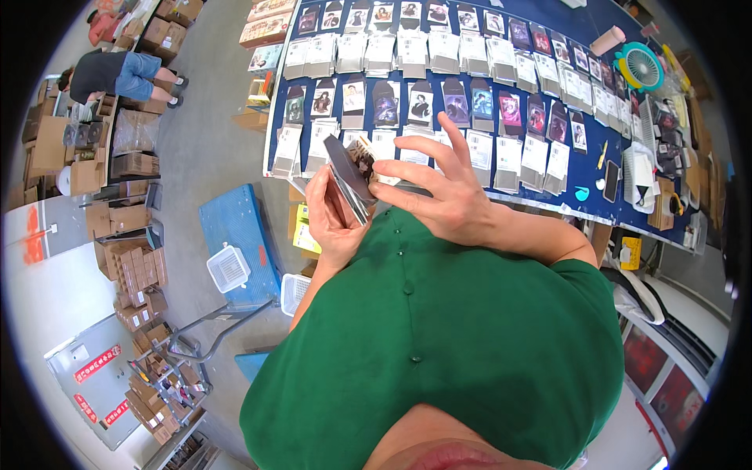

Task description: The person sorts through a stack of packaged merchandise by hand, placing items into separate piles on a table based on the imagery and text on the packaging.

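Observation:
My left hand (pixel 333 220) holds a thick stack of picture cards or flat packets (pixel 348 176), tilted on edge above the table's front edge. Dark and pale edges show in the stack, and a dark-haired figure is printed on one face. The fingers of my right hand (pixel 443 191) are spread, with the lower fingertips against the stack's right side. Its thumb is hidden, so a grip cannot be made out. Beyond both hands, illustrated card packets (pixel 420 106) lie in rows on the blue tabletop (pixel 593 158), alternating with overlapping piles of white-labelled packets (pixel 412 50).
A phone (pixel 611 181), a teal fan (pixel 640 66), a tumbler (pixel 607 41) and white baskets (pixel 637 176) stand at the right. On the left, a blue platform cart (pixel 241 217) carries a white basket (pixel 229 269). Another person (pixel 106 73) bends over shelves of cartons.

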Demonstrator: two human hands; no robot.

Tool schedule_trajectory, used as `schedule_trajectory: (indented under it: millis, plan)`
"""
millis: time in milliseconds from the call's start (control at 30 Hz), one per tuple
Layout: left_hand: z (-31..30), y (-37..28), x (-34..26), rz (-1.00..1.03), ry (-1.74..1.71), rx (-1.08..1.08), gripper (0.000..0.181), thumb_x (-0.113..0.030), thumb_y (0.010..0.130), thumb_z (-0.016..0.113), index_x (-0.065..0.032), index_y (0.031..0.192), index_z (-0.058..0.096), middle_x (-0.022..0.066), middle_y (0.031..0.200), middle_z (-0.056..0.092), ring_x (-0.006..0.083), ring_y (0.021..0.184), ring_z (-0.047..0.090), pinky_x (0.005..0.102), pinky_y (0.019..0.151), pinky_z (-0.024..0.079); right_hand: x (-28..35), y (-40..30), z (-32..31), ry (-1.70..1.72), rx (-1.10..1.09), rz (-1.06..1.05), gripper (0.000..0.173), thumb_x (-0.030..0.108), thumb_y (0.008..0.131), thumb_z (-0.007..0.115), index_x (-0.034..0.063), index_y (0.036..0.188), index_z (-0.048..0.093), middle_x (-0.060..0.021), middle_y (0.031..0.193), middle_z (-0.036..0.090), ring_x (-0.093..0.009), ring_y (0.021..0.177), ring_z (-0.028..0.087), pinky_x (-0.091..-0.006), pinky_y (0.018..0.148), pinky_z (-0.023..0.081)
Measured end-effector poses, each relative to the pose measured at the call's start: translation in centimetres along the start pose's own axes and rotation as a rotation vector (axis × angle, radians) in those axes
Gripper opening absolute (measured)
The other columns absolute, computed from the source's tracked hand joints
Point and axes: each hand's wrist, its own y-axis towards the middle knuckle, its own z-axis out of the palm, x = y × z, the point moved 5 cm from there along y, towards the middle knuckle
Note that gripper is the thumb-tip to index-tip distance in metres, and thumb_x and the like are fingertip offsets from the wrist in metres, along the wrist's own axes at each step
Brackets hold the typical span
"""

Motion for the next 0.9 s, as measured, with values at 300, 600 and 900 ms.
schedule_trajectory:
  millis: [300,600,900]
  plan:
    - [-3.1,-0.7,0.5,-0.012,-0.035,0.037,0.089,0.007,0.069,0.080,0.0014,0.145,0.034,0.0178,0.141,0.040,0.0309,0.129,0.050,0.0429,0.107,0.044,2.1,0.2,2.2,-0.009,0.014,-0.014,0.033,0.010,0.078,0.068,0.0195,0.109,0.071,0.0043,0.123,0.059,-0.024,0.124,0.052,-0.0663,0.114,0.022]
    - [-4.3,-0.3,0.3,-0.125,-0.174,0.225,0.086,0.010,0.068,0.076,0.0032,0.145,0.037,0.0157,0.137,0.043,0.0292,0.132,0.046,0.0412,0.113,0.036,2.4,2.4,1.8,-0.017,-0.048,-0.310,0.025,0.007,0.069,0.067,0.0061,0.093,0.069,-0.0025,0.100,0.063,-0.022,0.101,0.057,-0.0389,0.087,0.050]
    - [-5.1,-1.2,1.6,-0.020,-0.202,0.159,0.076,0.022,0.068,0.071,0.0035,0.137,0.044,0.0121,0.136,0.049,0.0232,0.126,0.051,0.0371,0.103,0.047,4.3,1.9,3.0,-0.182,0.088,-0.042,0.045,0.011,0.076,0.066,0.0204,0.120,0.068,-0.0037,0.113,0.058,-0.023,0.109,0.056,-0.0502,0.096,0.043]
